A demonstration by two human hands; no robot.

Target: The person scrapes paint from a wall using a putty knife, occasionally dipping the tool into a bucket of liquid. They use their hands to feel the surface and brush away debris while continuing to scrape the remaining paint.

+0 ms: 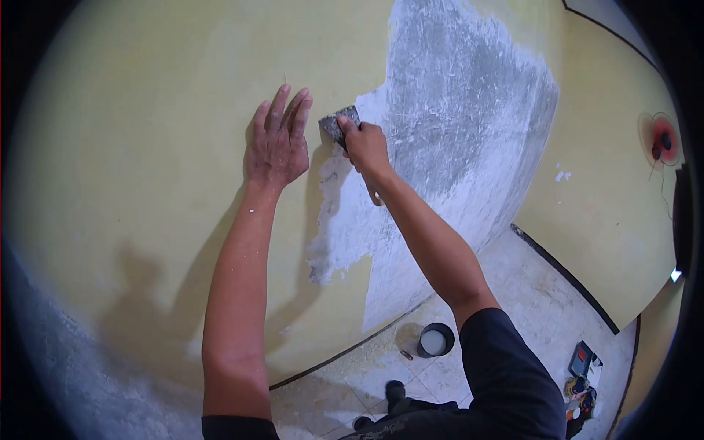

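Note:
My right hand grips a scraper, its fingers wrapped round the handle and the thumb on the blade. The flat scraper blade lies against the wall at the upper left edge of a stripped patch. My left hand rests on the yellow painted wall just left of the blade, fingers stretched out and holding nothing. Grey and white bare plaster shows to the right of the scraper, with a ragged paint edge running down below it. White specks dot my left forearm.
A dark bucket with whitish liquid stands on the tiled floor, a small dark object beside it. Paint flakes litter the floor along the wall. At lower right lie a tray and several items. A red fan is at far right.

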